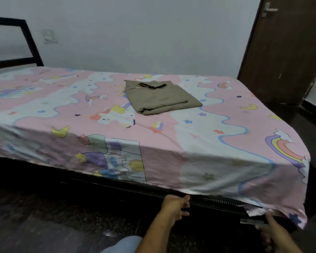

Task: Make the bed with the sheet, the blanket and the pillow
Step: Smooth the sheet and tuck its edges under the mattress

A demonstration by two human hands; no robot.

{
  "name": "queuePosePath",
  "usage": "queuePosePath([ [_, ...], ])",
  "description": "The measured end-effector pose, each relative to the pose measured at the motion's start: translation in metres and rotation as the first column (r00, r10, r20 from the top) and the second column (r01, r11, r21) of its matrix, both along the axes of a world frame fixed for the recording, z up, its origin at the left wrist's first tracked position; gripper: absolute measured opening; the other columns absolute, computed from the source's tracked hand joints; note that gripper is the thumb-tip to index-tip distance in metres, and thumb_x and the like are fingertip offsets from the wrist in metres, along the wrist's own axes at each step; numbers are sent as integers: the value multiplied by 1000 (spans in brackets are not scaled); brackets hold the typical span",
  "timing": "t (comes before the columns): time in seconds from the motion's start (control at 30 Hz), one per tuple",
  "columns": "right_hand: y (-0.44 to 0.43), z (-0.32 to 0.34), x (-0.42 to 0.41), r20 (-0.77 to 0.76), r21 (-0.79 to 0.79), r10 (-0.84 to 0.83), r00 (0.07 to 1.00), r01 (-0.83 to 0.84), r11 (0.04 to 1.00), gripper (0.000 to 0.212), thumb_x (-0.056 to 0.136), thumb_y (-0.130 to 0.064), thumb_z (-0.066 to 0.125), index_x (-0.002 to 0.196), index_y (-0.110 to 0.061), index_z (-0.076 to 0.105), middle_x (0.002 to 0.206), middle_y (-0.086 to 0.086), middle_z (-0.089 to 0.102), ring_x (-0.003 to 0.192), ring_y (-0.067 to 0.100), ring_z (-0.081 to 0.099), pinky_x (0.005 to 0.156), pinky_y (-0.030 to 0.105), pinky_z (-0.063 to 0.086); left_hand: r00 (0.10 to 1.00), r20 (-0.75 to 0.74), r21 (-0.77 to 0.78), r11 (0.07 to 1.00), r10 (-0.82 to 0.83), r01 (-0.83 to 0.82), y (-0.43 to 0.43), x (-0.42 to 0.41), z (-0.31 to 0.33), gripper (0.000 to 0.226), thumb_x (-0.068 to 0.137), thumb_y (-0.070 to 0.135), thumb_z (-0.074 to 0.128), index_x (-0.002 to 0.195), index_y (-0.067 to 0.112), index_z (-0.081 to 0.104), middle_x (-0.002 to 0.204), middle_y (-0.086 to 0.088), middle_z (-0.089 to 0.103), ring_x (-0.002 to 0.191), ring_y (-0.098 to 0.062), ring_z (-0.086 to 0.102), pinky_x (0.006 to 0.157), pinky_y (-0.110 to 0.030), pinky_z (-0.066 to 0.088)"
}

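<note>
A pink cartoon-print sheet with rainbows, moons and stars lies spread over the mattress and hangs down the near side. On it, toward the far side, rests a folded olive blanket with a dark strap on top. My left hand reaches to the sheet's lower hem, its upper fingertips bunched on the edge as in a pinch. My right hand is blurred below the hanging corner at the right, one finger stretched up to the hem. No pillow is in view.
The dark bed frame shows under the hem, with a black metal headboard at the far left. The bed stands against a grey wall, with a brown door at the right. Dark floor lies in front; my knee is at the bottom.
</note>
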State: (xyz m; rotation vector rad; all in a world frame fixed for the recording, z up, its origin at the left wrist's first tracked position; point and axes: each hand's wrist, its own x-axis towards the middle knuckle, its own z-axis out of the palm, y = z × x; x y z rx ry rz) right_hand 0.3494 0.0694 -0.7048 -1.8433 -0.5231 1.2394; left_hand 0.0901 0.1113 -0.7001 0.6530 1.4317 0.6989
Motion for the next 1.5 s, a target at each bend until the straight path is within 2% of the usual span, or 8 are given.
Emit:
queuePosePath([
  [0.17, 28, 90, -116, 493, 196, 409, 768, -556, 808, 45, 98, -32, 50, 60, -9, 59, 37, -1, 42, 34, 13, 44, 45, 25, 35, 960, 2, 135, 952, 279, -276, -12, -49, 14, 13, 91, 24, 62, 85, 11, 62, 89, -3, 68, 68, -17, 64, 60, -25, 42],
  [0.3, 66, 157, -206, 861, 254, 254, 442, -804, 538, 25, 96, -36, 48, 90, -19, 65, 87, 1, 69, 83, 23, 62, 74, 36, 49, 766, -69, 422, 715, 639, -558, -9, -81, 32, 11, 91, 14, 60, 81, 19, 62, 92, -7, 68, 83, -24, 64, 66, -27, 43],
  [0.5, 150, 147, -230, 940, -253, 326, -97, -840, 480, 53, 99, -53, 23, 148, -32, 27, 155, -3, 28, 139, 24, 30, 110, 43, 25, 523, -377, 896, 444, 764, -3, 36, -82, 93, 31, 92, 19, 52, 122, 15, 58, 135, -3, 51, 131, -22, 39, 106, -36, 33],
  [0.67, 168, 137, -111, 909, -337, 415, -30, -639, 691, 54, 96, -59, 15, 146, -40, 27, 157, -10, 23, 142, 24, 26, 114, 44, 21, 274, -925, 378, 709, 264, 595, 81, -57, 119, 48, 99, 44, 33, 141, 22, 38, 152, 0, 31, 143, -20, 20, 116, -43, 7],
  [0.93, 156, 157, 28, 868, -416, 473, 151, -300, 859, 56, 96, -60, 15, 148, -42, 17, 160, -11, 6, 146, 30, 7, 115, 57, 7, 158, -987, 117, 719, 10, 685, 103, -25, 129, 54, 101, 47, 18, 151, 25, 16, 160, -2, 9, 146, -29, 3, 116, -50, 5],
  [1.03, 168, 162, 7, 911, -399, 412, 16, -215, 891, 54, 99, -49, 18, 147, -28, 27, 159, -1, 12, 146, 28, 8, 116, 54, 8, 150, -988, 80, 730, -32, 678, 103, -20, 131, 55, 101, 48, 16, 152, 27, 11, 160, 0, 4, 147, -29, -1, 116, -51, 1],
  [1.3, 183, 158, -188, 831, -226, 556, -27, -929, 293, 46, 102, -48, 23, 145, -37, 35, 157, -10, 25, 146, 16, 18, 119, 43, 12, 140, -980, 200, 701, 143, 685, 107, -4, 119, 64, 95, 41, 37, 152, 25, 13, 158, -2, 18, 145, -21, 14, 118, -45, 4],
  [1.5, 225, 143, -44, 838, -457, 539, -86, -652, 606, 51, 99, -56, 17, 148, -44, 20, 158, -18, 13, 147, 18, 13, 118, 47, 10, 185, -979, 187, 734, 85, 653, 105, -2, 120, 62, 100, 48, 17, 152, 15, 11, 160, -1, 8, 147, -19, 4, 117, -47, 1],
])
